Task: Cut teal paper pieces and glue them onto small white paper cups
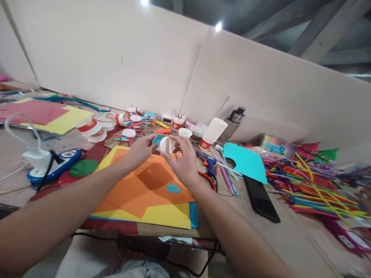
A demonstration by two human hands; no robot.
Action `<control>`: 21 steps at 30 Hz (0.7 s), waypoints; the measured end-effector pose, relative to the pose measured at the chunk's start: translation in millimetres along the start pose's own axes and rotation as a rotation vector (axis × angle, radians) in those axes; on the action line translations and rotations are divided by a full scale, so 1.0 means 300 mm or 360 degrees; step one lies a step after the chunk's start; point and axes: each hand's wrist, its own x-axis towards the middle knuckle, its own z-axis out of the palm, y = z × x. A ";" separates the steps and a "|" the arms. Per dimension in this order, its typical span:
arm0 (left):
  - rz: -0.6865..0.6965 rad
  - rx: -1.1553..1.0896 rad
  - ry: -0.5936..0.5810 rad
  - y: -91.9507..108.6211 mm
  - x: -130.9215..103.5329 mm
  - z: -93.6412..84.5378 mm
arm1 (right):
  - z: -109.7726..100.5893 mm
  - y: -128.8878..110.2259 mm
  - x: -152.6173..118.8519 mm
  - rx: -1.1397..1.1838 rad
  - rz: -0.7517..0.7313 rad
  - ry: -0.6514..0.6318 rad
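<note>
Above the orange paper, my left hand pinches a small blue paper piece at the left side of a white cup piece. My right hand grips the cup piece from the right, thumb below and fingers above. The two pieces are touching or nearly so; the exact contact is hidden by my fingers. Two small blue strips lie on the orange paper, which rests over yellow paper. Behind my hands stands a short white cup.
A glue gun, blue paper and a black phone lie to the right, beside many pipe cleaners. Stacked cups and a bottle stand behind. At left is a blue power strip.
</note>
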 end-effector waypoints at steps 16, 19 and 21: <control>-0.0117 -0.0760 -0.0310 0.018 -0.049 0.046 | 0.011 0.018 -0.026 -0.0159 0.0021 0.0176; -0.0100 -0.0736 -0.0318 0.020 -0.054 0.052 | 0.009 0.021 -0.026 -0.0192 -0.0021 0.0198; -0.0080 -0.0657 -0.0323 0.024 -0.057 0.049 | 0.009 0.027 -0.027 -0.0231 -0.0050 0.0177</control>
